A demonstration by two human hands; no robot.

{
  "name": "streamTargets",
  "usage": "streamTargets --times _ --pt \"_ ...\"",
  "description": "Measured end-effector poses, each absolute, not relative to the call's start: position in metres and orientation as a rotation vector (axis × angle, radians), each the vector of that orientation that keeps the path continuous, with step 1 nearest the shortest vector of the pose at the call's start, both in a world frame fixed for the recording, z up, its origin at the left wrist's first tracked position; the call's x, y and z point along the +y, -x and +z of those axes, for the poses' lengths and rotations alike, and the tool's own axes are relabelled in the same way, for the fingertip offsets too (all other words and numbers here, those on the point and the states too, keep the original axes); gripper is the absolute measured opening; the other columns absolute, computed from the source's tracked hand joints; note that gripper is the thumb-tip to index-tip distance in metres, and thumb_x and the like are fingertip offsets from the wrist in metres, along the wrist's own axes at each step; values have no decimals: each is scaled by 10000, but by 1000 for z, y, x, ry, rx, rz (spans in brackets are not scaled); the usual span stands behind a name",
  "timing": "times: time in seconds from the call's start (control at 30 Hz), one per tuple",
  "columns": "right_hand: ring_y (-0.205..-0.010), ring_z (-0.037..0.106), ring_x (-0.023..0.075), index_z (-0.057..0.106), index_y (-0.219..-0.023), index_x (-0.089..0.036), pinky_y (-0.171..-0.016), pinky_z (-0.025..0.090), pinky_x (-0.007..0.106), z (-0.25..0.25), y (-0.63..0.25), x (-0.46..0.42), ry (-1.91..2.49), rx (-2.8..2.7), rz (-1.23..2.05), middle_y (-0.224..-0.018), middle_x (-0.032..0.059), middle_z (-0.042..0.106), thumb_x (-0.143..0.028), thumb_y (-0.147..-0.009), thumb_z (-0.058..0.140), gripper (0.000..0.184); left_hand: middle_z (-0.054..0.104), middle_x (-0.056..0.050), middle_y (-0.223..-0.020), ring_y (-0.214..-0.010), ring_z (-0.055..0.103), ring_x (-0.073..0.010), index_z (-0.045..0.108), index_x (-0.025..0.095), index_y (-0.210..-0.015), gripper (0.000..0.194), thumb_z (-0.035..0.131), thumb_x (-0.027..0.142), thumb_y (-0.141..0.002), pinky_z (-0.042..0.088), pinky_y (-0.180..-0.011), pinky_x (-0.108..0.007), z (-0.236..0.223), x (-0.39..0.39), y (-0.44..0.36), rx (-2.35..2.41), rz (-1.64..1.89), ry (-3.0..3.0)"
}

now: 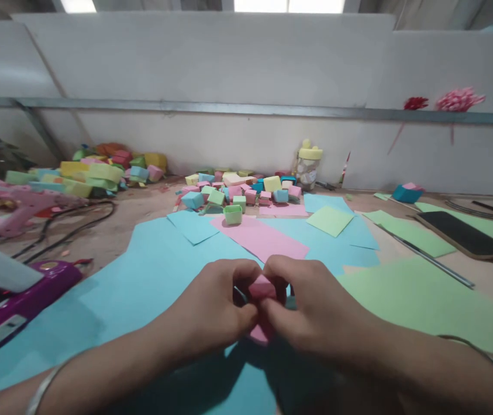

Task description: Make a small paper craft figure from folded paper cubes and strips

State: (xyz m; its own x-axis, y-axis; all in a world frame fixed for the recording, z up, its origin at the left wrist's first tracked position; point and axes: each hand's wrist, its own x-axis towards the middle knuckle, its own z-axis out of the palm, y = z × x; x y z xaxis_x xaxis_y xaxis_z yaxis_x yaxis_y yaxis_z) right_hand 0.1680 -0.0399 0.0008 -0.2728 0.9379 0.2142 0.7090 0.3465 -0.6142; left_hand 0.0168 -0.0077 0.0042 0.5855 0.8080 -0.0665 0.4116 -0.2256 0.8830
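Pinched between my left hand and right hand, fingers and thumbs closed on it from both sides, a pink paper piece sits at lower centre of the frame. I judge it part-shaped: its top looks folded, while pink paper shows below my thumbs — my fingers hide the rest. Beneath spreads a blue sheet, flat and uncreased as far as I see. At centre, a pink sheet lies flat too, with a green open-topped box at its far end. Beyond, many small paper boxes look already shaped.
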Motion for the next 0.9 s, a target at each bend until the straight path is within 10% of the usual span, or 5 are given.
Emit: streamTargets --times 0.9 --pt "-655 569 128 700 -757 -152 -589 417 225 -35 -188 -18 1047 -2068 388 -710 37 634 -55 -740 534 193 613 28 -500 -460 487 -101 643 175 -512 113 569 144 -591 389 -468 -201 -4 5 -16 1265 685 -1736"
